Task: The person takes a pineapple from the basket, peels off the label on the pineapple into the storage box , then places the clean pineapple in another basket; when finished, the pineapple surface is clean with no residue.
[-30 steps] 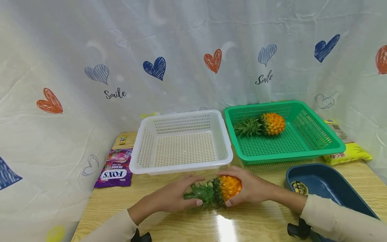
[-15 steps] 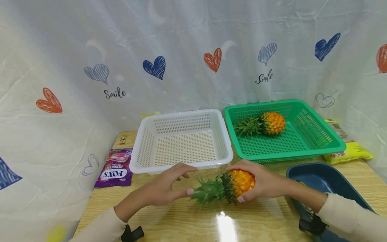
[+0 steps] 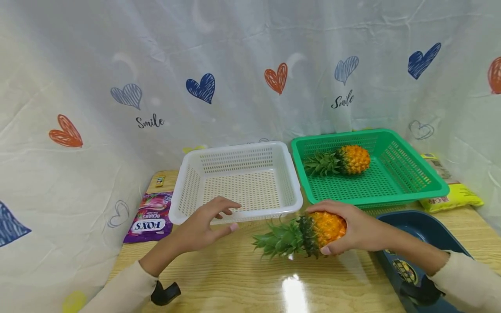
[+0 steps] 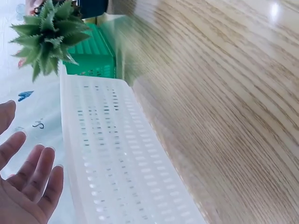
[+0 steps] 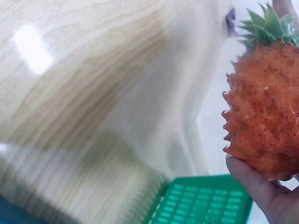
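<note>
My right hand [image 3: 354,228] grips a small orange pineapple [image 3: 329,228] by its round end, above the table in front of the baskets. Its green crown [image 4: 49,39] points left, toward my other hand. In the right wrist view the thumb presses the base of the spiky fruit [image 5: 268,112]. My left hand [image 3: 203,224] holds nothing; its fingers are spread loosely near the front rim of the white basket [image 3: 235,214], apart from the crown. A second pineapple [image 3: 354,159] lies on its side in the green basket [image 3: 375,201].
A purple candy bag [image 3: 150,217] and a small yellow packet [image 3: 159,181] lie left of the white basket. Under my right forearm sits a dark blue tray [image 3: 415,221]. A yellow bag [image 3: 454,195] lies right of the green basket. A patterned curtain [image 3: 242,78] hangs behind.
The pineapple has moved right and been lifted with my right hand. My left hand has let go of the crown and drawn away to the left.
</note>
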